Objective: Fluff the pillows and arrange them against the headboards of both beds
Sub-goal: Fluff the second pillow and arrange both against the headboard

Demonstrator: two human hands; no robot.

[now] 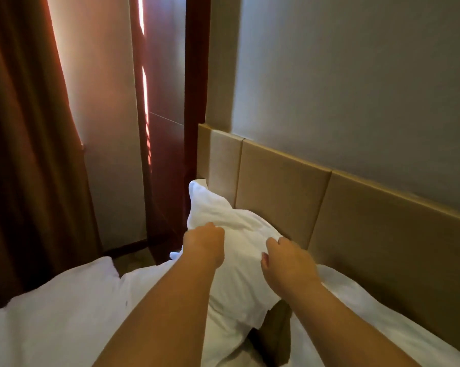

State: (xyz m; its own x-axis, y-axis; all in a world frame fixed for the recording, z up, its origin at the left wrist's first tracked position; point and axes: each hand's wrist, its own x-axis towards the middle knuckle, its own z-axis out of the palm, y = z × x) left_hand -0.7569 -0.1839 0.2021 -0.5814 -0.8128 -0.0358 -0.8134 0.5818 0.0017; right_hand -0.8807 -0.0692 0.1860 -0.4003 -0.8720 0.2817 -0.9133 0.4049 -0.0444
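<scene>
A white pillow (234, 229) is held up over the bed, its far corner pointing up near the left end of the tan padded headboard (284, 186). My left hand (203, 243) grips the pillow's left side with curled fingers. My right hand (287, 260) pinches the fabric on its right side, close to the headboard. A second white pillow (382, 321) lies flat along the headboard at the lower right. The lower part of the held pillow is hidden behind my forearms.
White bedding (65, 308) covers the bed at the lower left. A dark red-brown curtain (25, 154) hangs at the left, a dark wooden post (195, 75) stands by the headboard's end, and a grey wall (356, 88) rises above it.
</scene>
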